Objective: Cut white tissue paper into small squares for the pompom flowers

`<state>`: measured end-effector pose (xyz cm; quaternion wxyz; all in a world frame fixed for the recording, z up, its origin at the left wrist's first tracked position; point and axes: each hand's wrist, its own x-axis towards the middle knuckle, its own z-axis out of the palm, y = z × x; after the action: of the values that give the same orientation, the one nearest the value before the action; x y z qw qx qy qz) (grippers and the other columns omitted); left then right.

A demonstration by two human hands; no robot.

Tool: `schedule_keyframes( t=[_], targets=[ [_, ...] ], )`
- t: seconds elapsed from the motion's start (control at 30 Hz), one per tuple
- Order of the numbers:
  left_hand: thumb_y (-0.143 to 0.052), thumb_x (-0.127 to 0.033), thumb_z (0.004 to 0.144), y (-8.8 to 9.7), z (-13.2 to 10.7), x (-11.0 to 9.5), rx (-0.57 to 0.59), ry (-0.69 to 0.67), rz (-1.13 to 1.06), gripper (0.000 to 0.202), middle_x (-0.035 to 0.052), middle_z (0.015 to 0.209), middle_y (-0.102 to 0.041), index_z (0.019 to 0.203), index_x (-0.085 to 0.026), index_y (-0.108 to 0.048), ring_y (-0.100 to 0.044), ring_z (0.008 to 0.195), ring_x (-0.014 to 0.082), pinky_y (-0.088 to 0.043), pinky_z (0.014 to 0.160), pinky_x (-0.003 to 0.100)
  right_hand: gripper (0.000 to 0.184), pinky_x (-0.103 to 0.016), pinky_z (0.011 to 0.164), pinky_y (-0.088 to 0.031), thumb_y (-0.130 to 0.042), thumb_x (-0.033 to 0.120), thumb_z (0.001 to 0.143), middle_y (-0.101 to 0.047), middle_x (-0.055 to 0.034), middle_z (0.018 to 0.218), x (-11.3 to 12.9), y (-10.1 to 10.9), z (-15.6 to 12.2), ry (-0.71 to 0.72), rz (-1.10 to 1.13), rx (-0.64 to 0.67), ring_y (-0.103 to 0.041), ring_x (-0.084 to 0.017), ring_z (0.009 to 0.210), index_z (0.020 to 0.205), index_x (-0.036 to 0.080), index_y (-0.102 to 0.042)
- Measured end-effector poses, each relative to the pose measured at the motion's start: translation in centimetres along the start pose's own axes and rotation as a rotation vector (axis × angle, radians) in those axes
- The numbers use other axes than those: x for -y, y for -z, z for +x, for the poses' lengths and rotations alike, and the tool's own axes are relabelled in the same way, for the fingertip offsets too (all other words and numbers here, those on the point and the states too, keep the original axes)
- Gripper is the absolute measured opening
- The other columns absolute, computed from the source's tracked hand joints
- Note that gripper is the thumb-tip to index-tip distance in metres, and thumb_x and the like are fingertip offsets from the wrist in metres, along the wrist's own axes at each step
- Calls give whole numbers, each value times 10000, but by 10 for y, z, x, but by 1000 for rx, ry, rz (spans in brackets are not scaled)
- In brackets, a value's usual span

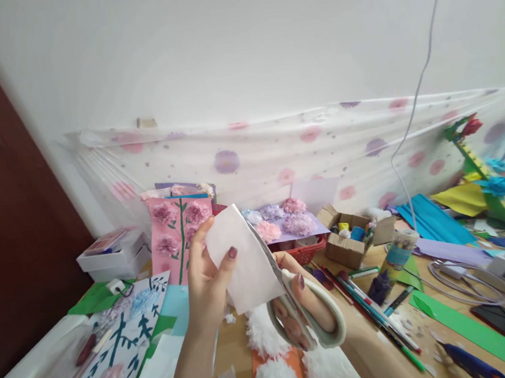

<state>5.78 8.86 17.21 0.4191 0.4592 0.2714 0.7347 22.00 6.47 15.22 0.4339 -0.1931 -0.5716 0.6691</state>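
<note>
1. A wooden tabletop (235,350) is seen, crowded with craft material and pushed up against a plain white wall (234,38).
2. The foot of the wall is covered by a clear plastic sheet (320,144) printed with pink and purple flowers; a dark brown panel (2,213) closes the room on the left.
3. A thin pale cable (412,108) is hung down the wall to the tabletop on the right.
4. A white paper (243,263) is held up above the middle of the tabletop, in front of the other things. It is pinched at its left edge by the fingers of the left hand (206,280), thumb on the near face.
5. The scissors (278,278) are gripped by the right hand (310,304), whose fingers are clenched through the pale handles; the blades are laid along the paper's right edge.
6. Directly beneath the hands, white fluffy tufts (264,335) are laid on an orange card (292,362).
7. Behind the paper, a pink card (175,235) with paper blossoms is propped upright and is partly hidden by the left hand; a purple card (284,222) with blossoms lies beside it, above a red basket (308,248).
8. To the right, an open cardboard box (345,248), a row of pens (368,309) and a green paper strip (472,327) are spread out.
9. At the left, white boxes (114,258) are stacked, and a painted sheet (124,339) with dark branches is laid near the edge.
</note>
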Motion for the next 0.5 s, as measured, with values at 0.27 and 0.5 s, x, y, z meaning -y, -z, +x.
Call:
schedule_keyframes(
  t=[0.27,0.5],
  targets=[
    [-844,-349,747,-3,5,1,-140,102,-116,660,74,1179,-760,1332,-247,-556,-726,1071,270,-608,830,313,788,-224,313,-394,-476,926,709,-538,80,558,-3,-3,5,-17,-19,-25,-425,-96,334,1131,264,-407],
    [-852,-354,738,-6,1,0,-46,173,-126,664,58,941,-805,1316,-208,-560,-771,884,253,-607,757,311,1007,-336,394,-452,-448,971,660,-372,106,459,-4,1,5,11,-75,-19,-465,-177,399,1332,222,-445]
  ],
)
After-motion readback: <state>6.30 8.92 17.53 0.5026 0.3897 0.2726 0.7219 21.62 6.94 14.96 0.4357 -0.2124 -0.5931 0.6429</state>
